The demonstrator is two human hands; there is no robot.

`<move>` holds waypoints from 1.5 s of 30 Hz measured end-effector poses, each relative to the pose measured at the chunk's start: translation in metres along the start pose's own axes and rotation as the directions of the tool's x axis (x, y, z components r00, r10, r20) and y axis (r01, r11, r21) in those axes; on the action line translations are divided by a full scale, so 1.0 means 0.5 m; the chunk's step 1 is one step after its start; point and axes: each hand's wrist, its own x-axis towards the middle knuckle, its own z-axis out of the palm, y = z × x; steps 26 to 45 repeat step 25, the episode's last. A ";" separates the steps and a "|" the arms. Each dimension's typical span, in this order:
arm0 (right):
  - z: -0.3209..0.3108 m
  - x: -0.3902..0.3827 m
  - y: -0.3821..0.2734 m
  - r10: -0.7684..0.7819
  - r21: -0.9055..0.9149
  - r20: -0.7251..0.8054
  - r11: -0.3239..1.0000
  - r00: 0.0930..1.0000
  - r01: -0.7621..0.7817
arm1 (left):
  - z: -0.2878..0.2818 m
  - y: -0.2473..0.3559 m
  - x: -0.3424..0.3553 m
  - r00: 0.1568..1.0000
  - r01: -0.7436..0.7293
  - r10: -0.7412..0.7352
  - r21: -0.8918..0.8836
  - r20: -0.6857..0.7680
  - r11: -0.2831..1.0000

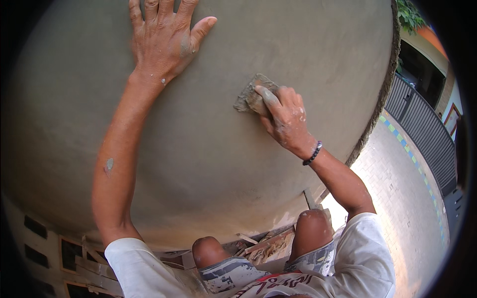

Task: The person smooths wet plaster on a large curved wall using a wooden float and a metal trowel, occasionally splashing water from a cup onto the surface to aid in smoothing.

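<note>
Head view: your right hand (285,119) is clamped on a pad (252,95) against the wet wall (223,164), left hand (164,37) splayed flat above — lean harder and you'll probably dent the plaster.

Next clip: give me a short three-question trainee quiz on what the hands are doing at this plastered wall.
1. True or false: the left hand lies flat and open on the grey plastered wall.
2. What does the right hand press to the wall?
A. a steel trowel
B. a small grey pad smeared with plaster
C. a paintbrush
3. Fill in: around the right wrist is a dark beaded ____.

Key:
1. True; palm and fingers are spread on the surface.
2. B; the pad sits under the fingertips.
3. Bracelet.
</note>
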 end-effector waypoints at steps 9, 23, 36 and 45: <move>0.034 0.003 -0.043 -0.096 -0.045 0.015 0.994 0.995 0.096 | -0.002 0.032 -0.055 0.992 0.039 -0.066 -0.234 -0.110 0.971; -0.008 -0.015 0.007 0.010 -0.025 -0.001 1.000 1.000 -0.010 | -0.077 0.089 -0.260 0.881 0.452 -0.464 -0.454 0.092 0.768; -0.019 0.014 0.024 0.030 -0.041 -0.047 0.999 0.998 -0.032 | -0.080 0.102 -0.284 0.884 0.442 -0.459 -0.477 0.088 0.760; -0.019 0.014 0.024 0.030 -0.041 -0.047 0.999 0.998 -0.032 | -0.080 0.102 -0.284 0.884 0.442 -0.459 -0.477 0.088 0.760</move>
